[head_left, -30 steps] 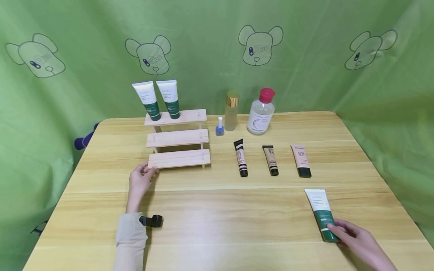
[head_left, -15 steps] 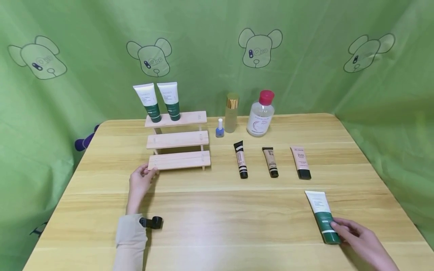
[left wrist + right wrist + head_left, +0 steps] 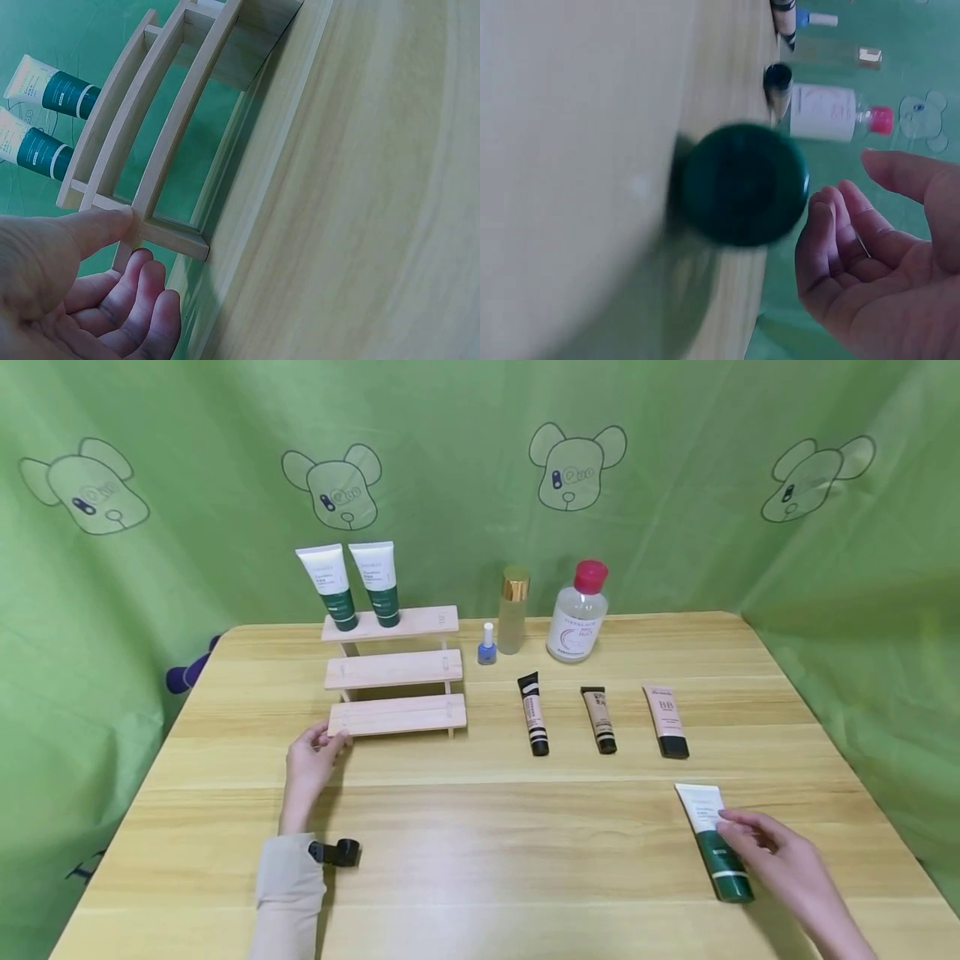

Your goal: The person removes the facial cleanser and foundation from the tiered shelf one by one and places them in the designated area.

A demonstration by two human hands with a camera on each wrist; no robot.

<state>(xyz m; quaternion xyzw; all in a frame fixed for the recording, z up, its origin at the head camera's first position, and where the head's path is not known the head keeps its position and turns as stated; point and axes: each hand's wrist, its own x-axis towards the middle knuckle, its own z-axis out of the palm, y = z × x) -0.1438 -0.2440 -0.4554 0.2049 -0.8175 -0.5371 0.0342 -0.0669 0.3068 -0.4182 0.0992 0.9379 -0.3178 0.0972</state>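
Observation:
A three-step wooden display stand (image 3: 397, 714) is at the left of the table. My left hand (image 3: 309, 764) pinches the left end of its lowest step, thumb on the edge and fingers underneath in the left wrist view. Two white-and-green squeeze tubes (image 3: 324, 578) stand on the top step. A third white-and-green squeeze tube (image 3: 723, 864) lies at the right front. Over its middle hovers my right hand (image 3: 776, 852); the right wrist view shows the thumb apart from the loosely bent fingers, nothing between them, and the tube's green cap (image 3: 742, 184) end-on.
Three small cosmetic tubes lie in a row: a black-ended one (image 3: 534, 714), a tan one (image 3: 598, 718) and a pink BB tube (image 3: 666, 720). Behind stand blue nail polish (image 3: 487, 650), a gold-capped bottle (image 3: 512, 614) and a red-capped bottle (image 3: 576, 622). A green curtain (image 3: 465, 468) hangs behind.
My right hand has let go of the green cap end of the tube and moved up over the tube's middle. The left hand stays on the stand.

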